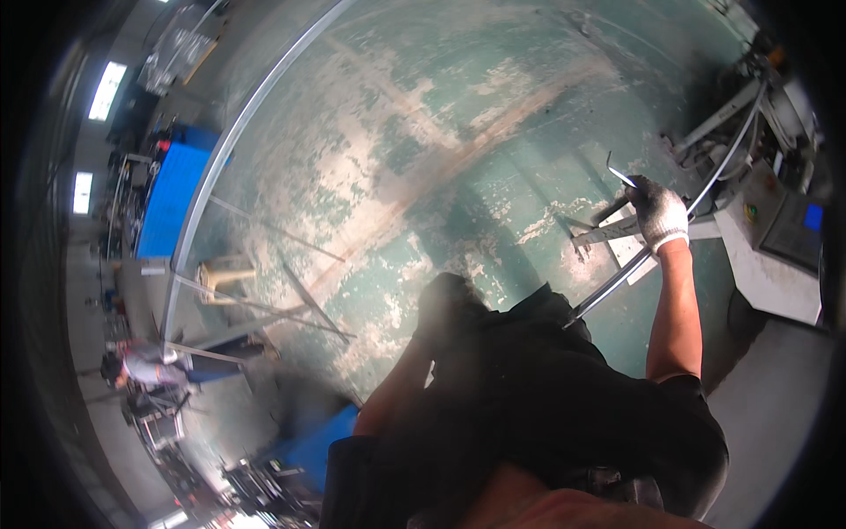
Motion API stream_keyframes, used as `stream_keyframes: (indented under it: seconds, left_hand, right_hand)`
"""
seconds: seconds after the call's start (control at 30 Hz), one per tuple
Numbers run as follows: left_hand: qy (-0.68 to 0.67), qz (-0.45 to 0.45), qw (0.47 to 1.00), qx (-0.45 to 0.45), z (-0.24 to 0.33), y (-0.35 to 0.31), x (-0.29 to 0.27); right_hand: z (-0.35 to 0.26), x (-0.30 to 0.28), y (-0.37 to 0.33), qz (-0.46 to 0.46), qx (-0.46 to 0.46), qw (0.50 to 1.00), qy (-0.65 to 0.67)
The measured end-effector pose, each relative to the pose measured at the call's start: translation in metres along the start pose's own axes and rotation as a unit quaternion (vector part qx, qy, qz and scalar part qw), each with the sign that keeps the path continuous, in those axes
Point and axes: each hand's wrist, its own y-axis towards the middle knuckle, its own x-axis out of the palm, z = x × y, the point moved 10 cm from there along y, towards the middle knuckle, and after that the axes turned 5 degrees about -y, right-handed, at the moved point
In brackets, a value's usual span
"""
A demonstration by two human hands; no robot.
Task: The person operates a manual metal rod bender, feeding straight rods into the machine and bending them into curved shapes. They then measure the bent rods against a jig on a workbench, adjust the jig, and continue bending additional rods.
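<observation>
Right hand [659, 214], gloved, is closed on a long thin metal bar [714, 181] at right of frame; left hand's state cannot be told. Bar is judged stiff, light, whippy; best gripped mid-length.

Worn green floor [458, 97] (paint flaking pale), beige stool [226, 274], blue pallet [172, 198], thin metal rods [264, 309]
</observation>
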Motion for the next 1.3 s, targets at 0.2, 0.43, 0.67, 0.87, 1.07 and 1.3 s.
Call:
stream_keyframes:
  seconds: [0.2,0.43,0.67,0.87,1.07,1.3]
  left_hand:
    - [-0.175,-0.096,0.978,-0.067,-0.002,0.14,-0.053]
    - [-0.165,-0.196,0.96,-0.115,-0.018,0.25,-0.013]
    - [-0.024,-0.286,0.956,0.066,0.001,0.384,0.014]
    - [-0.111,-0.24,0.964,-0.02,0.068,0.529,0.052]
    - [-0.105,-0.375,0.921,0.001,0.147,0.641,0.192]
    - [-0.071,-0.433,0.893,-0.105,0.265,0.755,0.307]
  right_hand:
    - [0.011,-0.006,-0.018,0.145,0.076,0.986,0.03]
    - [0.007,-0.013,0.011,0.042,0.187,0.981,0.028]
    - [0.023,0.037,0.121,0.007,0.113,0.99,0.079]
    - [0.038,-0.083,0.224,0.154,0.092,0.983,0.044]
    - [0.133,-0.178,0.323,0.27,0.162,0.948,-0.054]
    - [0.219,-0.259,0.385,0.303,0.232,0.92,-0.092]
